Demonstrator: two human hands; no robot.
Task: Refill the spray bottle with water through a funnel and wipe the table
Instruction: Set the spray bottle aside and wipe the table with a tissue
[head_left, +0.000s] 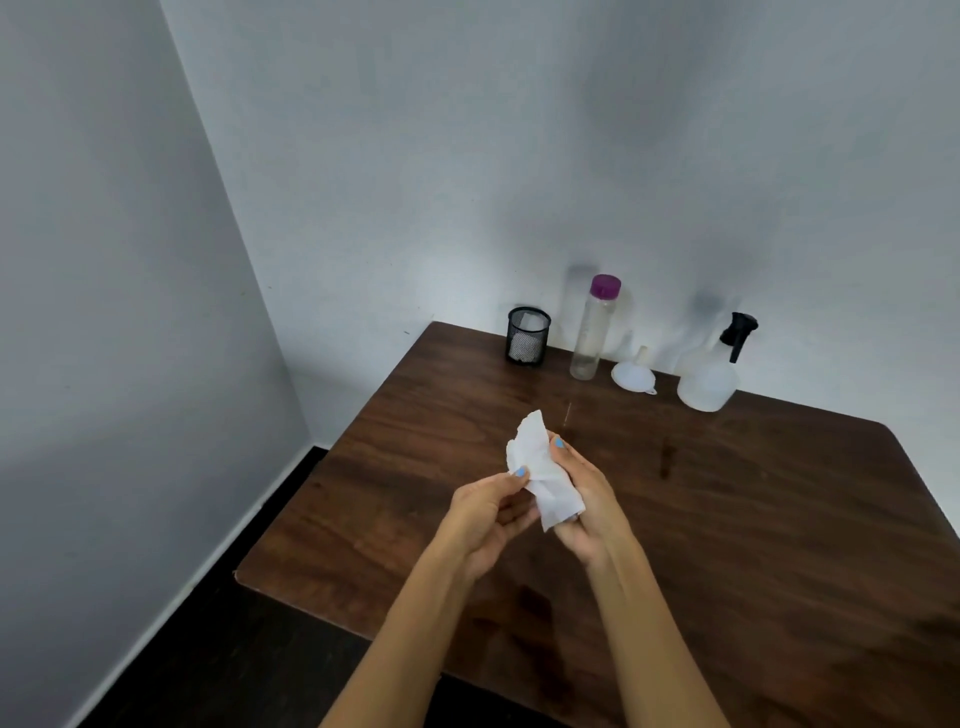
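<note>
A crumpled white tissue (543, 470) is held above the middle of the dark wooden table (753, 519). My left hand (485, 519) pinches its left edge, and my right hand (589, 504) grips it from the right side. At the back of the table, against the wall, stands a translucent spray bottle (709, 376) with a black trigger head. A white funnel (632, 373) lies on its side to the left of it. Further left stands a tall clear water bottle (592, 327) with a purple cap on.
A black mesh cup (527, 335) holding white tissue stands at the table's back left corner. White walls close in behind and to the left. The table's left edge drops to a dark floor (208, 649). Faint damp streaks show on the wood (667, 457).
</note>
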